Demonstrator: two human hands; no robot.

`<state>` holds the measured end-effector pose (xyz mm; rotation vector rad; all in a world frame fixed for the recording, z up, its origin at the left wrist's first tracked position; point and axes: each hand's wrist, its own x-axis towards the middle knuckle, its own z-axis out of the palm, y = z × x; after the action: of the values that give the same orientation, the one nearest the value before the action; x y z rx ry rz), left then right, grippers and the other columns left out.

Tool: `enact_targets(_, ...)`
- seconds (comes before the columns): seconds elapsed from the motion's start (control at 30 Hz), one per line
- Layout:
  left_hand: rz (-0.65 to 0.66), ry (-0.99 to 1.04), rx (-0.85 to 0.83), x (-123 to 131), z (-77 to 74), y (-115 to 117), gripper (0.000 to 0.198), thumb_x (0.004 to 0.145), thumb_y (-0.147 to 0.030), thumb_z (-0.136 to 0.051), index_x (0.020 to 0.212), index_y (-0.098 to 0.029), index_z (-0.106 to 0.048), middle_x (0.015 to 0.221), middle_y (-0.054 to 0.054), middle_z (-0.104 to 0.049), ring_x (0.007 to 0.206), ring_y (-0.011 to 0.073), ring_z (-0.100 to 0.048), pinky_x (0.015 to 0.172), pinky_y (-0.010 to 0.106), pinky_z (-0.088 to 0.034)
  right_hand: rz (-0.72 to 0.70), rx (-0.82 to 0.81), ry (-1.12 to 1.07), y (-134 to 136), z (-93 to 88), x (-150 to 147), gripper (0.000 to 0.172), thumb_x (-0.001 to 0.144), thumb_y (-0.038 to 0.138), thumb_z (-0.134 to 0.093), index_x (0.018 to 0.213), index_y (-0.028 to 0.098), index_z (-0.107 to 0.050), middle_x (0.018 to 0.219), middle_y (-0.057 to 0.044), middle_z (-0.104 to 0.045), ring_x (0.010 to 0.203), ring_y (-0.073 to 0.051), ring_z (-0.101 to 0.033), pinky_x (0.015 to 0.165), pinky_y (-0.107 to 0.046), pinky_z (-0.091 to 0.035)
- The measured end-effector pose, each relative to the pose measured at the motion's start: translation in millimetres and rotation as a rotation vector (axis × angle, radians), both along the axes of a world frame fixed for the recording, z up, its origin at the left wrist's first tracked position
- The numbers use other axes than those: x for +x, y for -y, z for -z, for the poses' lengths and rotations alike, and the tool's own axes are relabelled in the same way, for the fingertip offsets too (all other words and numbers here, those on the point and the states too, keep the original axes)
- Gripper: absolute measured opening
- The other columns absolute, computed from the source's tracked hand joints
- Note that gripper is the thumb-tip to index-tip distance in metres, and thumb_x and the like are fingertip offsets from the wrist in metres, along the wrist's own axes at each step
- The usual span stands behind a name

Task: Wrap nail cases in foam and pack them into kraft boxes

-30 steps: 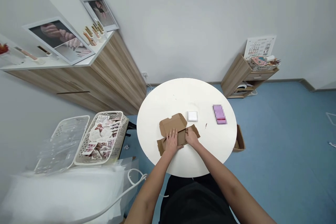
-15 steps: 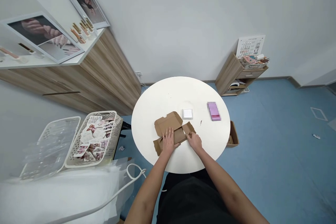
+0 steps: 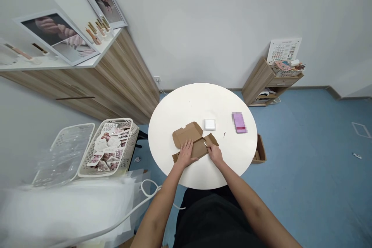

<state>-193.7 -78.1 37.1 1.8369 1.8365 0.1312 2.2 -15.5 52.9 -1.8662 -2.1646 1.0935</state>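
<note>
A flat, unfolded brown cardboard box [image 3: 190, 139] lies on the round white table [image 3: 186, 108] near its front edge. My left hand [image 3: 185, 153] rests flat on the box's left part, fingers spread. My right hand [image 3: 214, 152] pinches the box's right flap, where a small pale bit shows at the fingertips. Just beyond the box sits a small white square pad [image 3: 209, 124]. To its right lies a purple rectangular item [image 3: 239, 122], and a tiny dark speck [image 3: 224, 135] lies between them.
A white basket of printed cards [image 3: 109, 148] and a clear lidded tray [image 3: 64, 155] stand at the left. A wooden cabinet with framed pictures [image 3: 87, 66] runs along the left wall. A small wooden shelf [image 3: 267, 81] stands at the right; a cardboard box [image 3: 259, 149] sits on the blue floor.
My hands stay on the cardboard box; the right hand has shifted along the right flap. The view has swung slightly.
</note>
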Motion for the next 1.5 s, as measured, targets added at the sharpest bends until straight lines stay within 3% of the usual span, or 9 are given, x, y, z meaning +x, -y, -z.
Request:
enact_targets(0.17, 0.001, 0.025, 0.027, 3, 0.9, 4, 0.102, 0.074, -0.048, -0.071, 0.152, -0.022, -0.011, 0.16, 0.016, -0.019, 0.148, 0.0335, -0.013, 0.117, 0.056, -0.015, 0.234, 0.225, -0.121, -10, 3.6, 20, 0.032, 0.092, 0.036, -0.039, 0.107, 0.018, -0.06, 0.113, -0.012, -0.059, 0.108, -0.025, -0.052, 0.089, -0.034, -0.042)
enact_targets(0.27, 0.01, 0.026, 0.027, 7, 0.4, 7, 0.102, 0.074, -0.049, -0.071, 0.152, -0.022, -0.013, 0.16, 0.016, -0.018, 0.148, 0.0339, -0.014, 0.116, 0.056, -0.015, 0.395, -0.014, -0.165, -23, 5.7, 29, 0.037, 0.091, 0.038, -0.033, 0.107, 0.016, -0.059, 0.114, -0.014, -0.061, 0.106, -0.026, -0.055, 0.086, -0.034, -0.043)
enact_targets(0.47, -0.015, 0.007, 0.008, 11, -1.2, 8, 0.106, 0.07, -0.049, -0.075, 0.152, -0.021, -0.014, 0.159, 0.017, -0.021, 0.147, 0.035, -0.016, 0.116, 0.057, -0.016, 0.366, -0.261, -0.218, -33, 5.9, 27, 0.048, 0.092, 0.046, -0.027, 0.081, 0.019, -0.065, 0.089, -0.008, -0.07, 0.079, -0.021, -0.062, 0.066, -0.028, -0.044)
enact_targets(0.6, -0.029, 0.011, 0.004, 14, -1.4, 9, 0.11, 0.069, -0.052, -0.076, 0.153, -0.02, -0.011, 0.16, 0.018, -0.018, 0.147, 0.0352, -0.014, 0.117, 0.057, -0.014, 0.205, -0.261, -0.206, -27, 1.0, 20, 0.05, 0.092, 0.051, -0.031, 0.079, 0.019, -0.067, 0.084, -0.005, -0.07, 0.075, -0.018, -0.062, 0.062, -0.025, -0.041)
enact_targets(0.83, -0.017, 0.021, 0.005, 19, -4.3, 12, 0.114, 0.067, -0.053, -0.075, 0.153, -0.019, -0.009, 0.16, 0.017, -0.016, 0.148, 0.0352, -0.011, 0.117, 0.056, -0.011, 0.04, -0.199, -0.009, -22, -0.1, -3, 0.016, 0.078, 0.032, -0.066, 0.087, 0.019, -0.067, 0.094, -0.005, -0.071, 0.085, -0.018, -0.063, 0.066, -0.023, -0.039)
enact_targets(0.97, -0.006, 0.017, -0.022, 22, -5.0, 14, 0.115, 0.066, -0.053, -0.075, 0.153, -0.018, -0.009, 0.16, 0.017, -0.015, 0.148, 0.0359, -0.011, 0.118, 0.056, -0.01, -0.058, -0.105, 0.261, -22, -1.8, -9, 0.015, 0.083, 0.029, -0.061, 0.094, 0.019, -0.064, 0.1, -0.006, -0.068, 0.09, -0.018, -0.063, 0.065, -0.024, -0.038)
enact_targets(1.23, 0.084, 0.021, -0.009, 27, 0.0, 5, 0.107, 0.069, -0.047, -0.071, 0.153, -0.019, -0.011, 0.16, 0.016, -0.017, 0.148, 0.0334, -0.011, 0.119, 0.054, -0.008, -0.108, -0.058, 0.332, -14, -5.6, 6, 0.015, 0.087, 0.022, -0.05, 0.098, 0.019, -0.06, 0.104, -0.009, -0.064, 0.092, -0.021, -0.061, 0.072, -0.029, -0.041)
enact_targets(1.37, 0.181, 0.046, -0.006, 17, 0.1, -11, 0.107, 0.064, -0.042, -0.074, 0.152, -0.021, -0.016, 0.16, 0.015, -0.019, 0.148, 0.0335, -0.013, 0.118, 0.055, -0.01, -0.272, 0.222, 0.235, -10, -9.0, 18, 0.048, 0.083, 0.043, -0.058, 0.123, 0.017, -0.051, 0.128, -0.016, -0.054, 0.115, -0.03, -0.051, 0.092, -0.04, -0.041)
enact_targets(1.5, 0.251, 0.089, 0.005, 8, -1.1, -24, 0.105, 0.061, -0.04, -0.076, 0.15, -0.024, -0.022, 0.159, 0.013, -0.024, 0.147, 0.0329, -0.018, 0.118, 0.053, -0.01, -0.67, 0.333, 0.168, -11, -5.8, 14, 0.097, 0.07, 0.053, -0.07, 0.15, 0.019, -0.025, 0.155, -0.014, -0.029, 0.143, -0.036, -0.017, 0.116, -0.051, -0.01)
